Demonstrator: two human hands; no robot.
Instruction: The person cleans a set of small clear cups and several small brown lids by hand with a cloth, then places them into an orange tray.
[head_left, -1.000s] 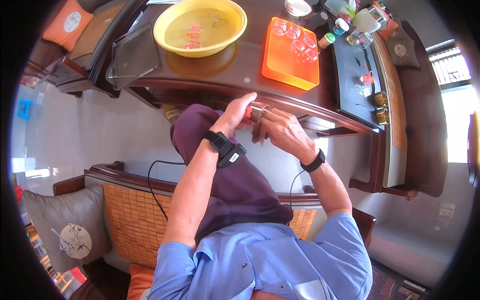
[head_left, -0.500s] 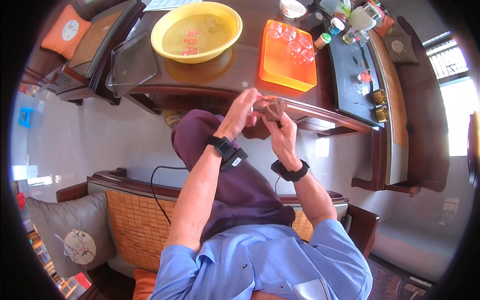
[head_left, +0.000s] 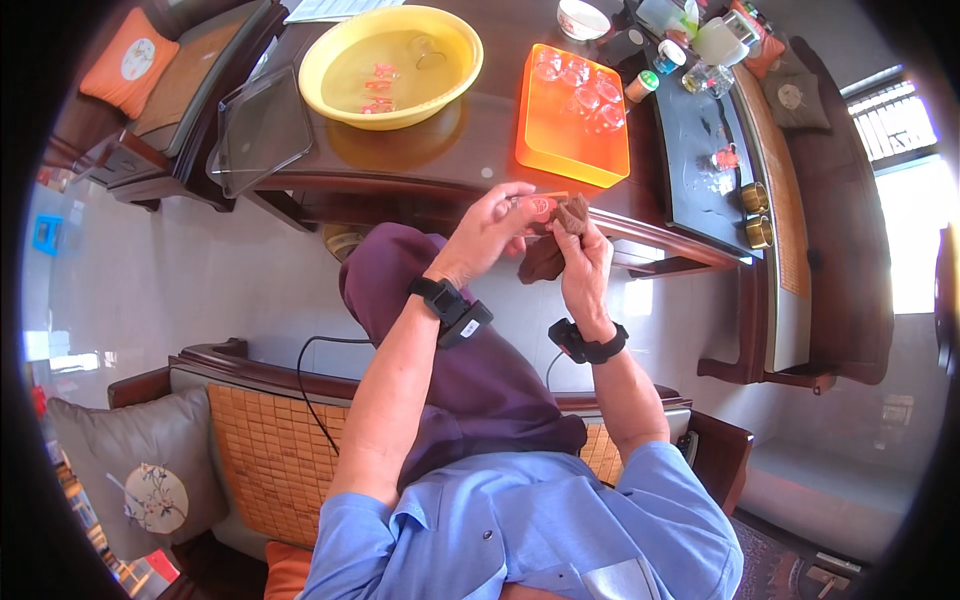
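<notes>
My left hand (head_left: 476, 238) is closed around a small clear glass (head_left: 542, 207) with a red printed mark, held just off the table's near edge. Pinched in my right hand (head_left: 588, 268) is a brown cloth (head_left: 541, 262), bunched against the right side of the glass; part of it hangs below. Beyond my hands stands an orange tray (head_left: 572, 165) with several clear glasses (head_left: 588, 98) at its far end. A yellow basin (head_left: 318, 98) of water, to the left, has a clear glass and red-printed pieces in it, their outlines blurred by the water.
The dark wooden table (head_left: 490, 130) carries a clear plastic lid (head_left: 262, 135) at its left edge. A white bowl (head_left: 584, 20) stands behind the tray. To the right lies a black tea tray (head_left: 692, 170) with two brass-coloured cups (head_left: 758, 215). Several bottles and jars crowd the far right.
Both hands have shifted slightly right. The glass has turned, bringing its red mark into view, and the cloth has moved right with my right hand.
</notes>
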